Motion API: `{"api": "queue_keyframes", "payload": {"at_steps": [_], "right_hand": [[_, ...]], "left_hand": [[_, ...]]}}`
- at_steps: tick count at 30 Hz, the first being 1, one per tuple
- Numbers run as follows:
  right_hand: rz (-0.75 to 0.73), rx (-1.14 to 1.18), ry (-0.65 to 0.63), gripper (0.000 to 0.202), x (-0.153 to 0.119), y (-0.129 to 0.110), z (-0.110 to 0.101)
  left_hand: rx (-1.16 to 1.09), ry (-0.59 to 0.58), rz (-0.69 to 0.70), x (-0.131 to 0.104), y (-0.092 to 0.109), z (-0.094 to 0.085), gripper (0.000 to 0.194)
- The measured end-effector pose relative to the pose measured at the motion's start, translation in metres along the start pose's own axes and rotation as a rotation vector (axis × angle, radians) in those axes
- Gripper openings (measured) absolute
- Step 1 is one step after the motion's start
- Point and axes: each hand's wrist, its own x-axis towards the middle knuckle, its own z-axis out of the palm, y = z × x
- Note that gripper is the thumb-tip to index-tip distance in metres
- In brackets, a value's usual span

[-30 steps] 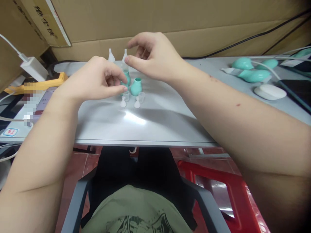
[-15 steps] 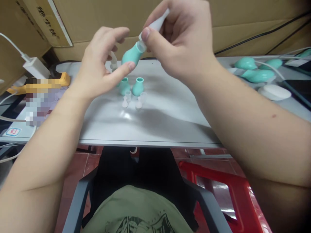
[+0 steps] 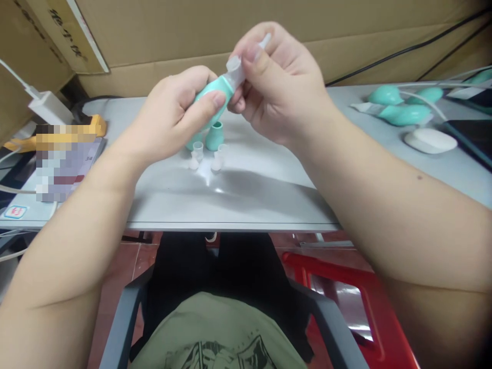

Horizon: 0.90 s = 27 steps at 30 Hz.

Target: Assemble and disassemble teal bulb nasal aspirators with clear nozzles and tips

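Note:
My left hand [image 3: 188,105] is closed around a teal squeeze bulb [image 3: 215,100], its thumb lying along the side. A translucent white tapered nozzle [image 3: 265,41] is pinched in my right hand [image 3: 282,77], which meets the left at the bulb's neck. A small clear round plastic piece [image 3: 233,64] shows between the hands, beside the neck; whether it is fixed to the nozzle I cannot tell. Below them on the table stands another open-necked teal bulb [image 3: 215,137], with a second teal bulb [image 3: 194,142] partly hidden by my left wrist. Small clear caps [image 3: 198,148] sit in front.
Several teal bulbs with nozzles [image 3: 407,115] lie at the table's [image 3: 269,205] right, near a white oval case [image 3: 430,140] and cables. A white charger [image 3: 52,107] and a yellow object [image 3: 99,126] are at left. Cardboard [image 3: 154,31] walls the back; a red stool [image 3: 365,287] stands below right.
My left hand has closed around the bulb. My right hand has moved slightly down, fingers now wrapped at the neck, and the clear round piece has come up beside it.

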Motion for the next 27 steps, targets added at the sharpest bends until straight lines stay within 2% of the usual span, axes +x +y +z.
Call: {"api": "queue_keyframes", "payload": {"at_steps": [1, 3, 4, 6, 7, 9, 10, 12, 13, 16, 19, 21, 23, 25, 27], "right_hand": [[0.055, -0.047, 0.061, 0.060, 0.002, 0.002, 0.002], [0.143, -0.231, 0.147, 0.076, 0.004, -0.001, 0.009], [0.165, -0.349, 0.158, 0.078, 0.004, -0.007, 0.014], [0.187, -0.515, 0.152, 0.079, 0.000, -0.021, 0.023], [0.200, -0.540, 0.146, 0.078, -0.003, -0.029, 0.027], [0.234, -0.539, 0.137, 0.075, -0.009, -0.043, 0.034], [0.254, -0.526, 0.135, 0.074, -0.011, -0.048, 0.036], [0.288, -0.503, 0.136, 0.072, -0.014, -0.054, 0.036], [0.305, -0.493, 0.136, 0.072, -0.015, -0.056, 0.035], [0.370, -0.457, 0.132, 0.072, -0.014, -0.055, 0.024], [0.436, -0.391, 0.127, 0.072, -0.011, -0.045, 0.002], [0.385, -0.299, 0.161, 0.069, -0.010, -0.034, -0.014], [0.260, -0.148, 0.313, 0.061, -0.009, -0.023, -0.029], [0.213, -0.095, 0.392, 0.043, -0.008, -0.014, -0.040], [0.237, -0.078, 0.383, 0.029, -0.007, -0.009, -0.046]], "left_hand": [[-0.031, -0.001, 0.000, -0.001, 0.000, -0.002, 0.026], [-0.095, -0.030, -0.093, -0.003, 0.001, -0.006, 0.019], [-0.162, -0.053, -0.107, -0.003, 0.001, -0.008, 0.024], [-0.262, -0.064, 0.008, 0.001, 0.000, -0.012, 0.027], [-0.239, -0.069, -0.032, 0.005, -0.001, -0.012, 0.027], [-0.239, -0.054, 0.010, 0.017, -0.005, -0.009, 0.010], [-0.213, -0.061, 0.039, 0.025, -0.008, -0.006, 0.009], [-0.202, -0.053, -0.007, 0.038, -0.013, 0.003, 0.016], [-0.221, -0.052, 0.039, 0.044, -0.014, 0.007, 0.025], [-0.160, -0.110, -0.064, 0.055, -0.014, 0.019, 0.032], [-0.110, -0.125, -0.211, 0.056, -0.012, 0.028, 0.018], [-0.096, -0.157, -0.292, 0.055, -0.014, 0.034, 0.019], [-0.037, -0.191, -0.350, 0.053, -0.016, 0.040, 0.021], [0.055, -0.246, -0.424, 0.052, -0.015, 0.045, 0.020], [0.187, -0.313, -0.469, 0.053, -0.009, 0.049, 0.019]]}}
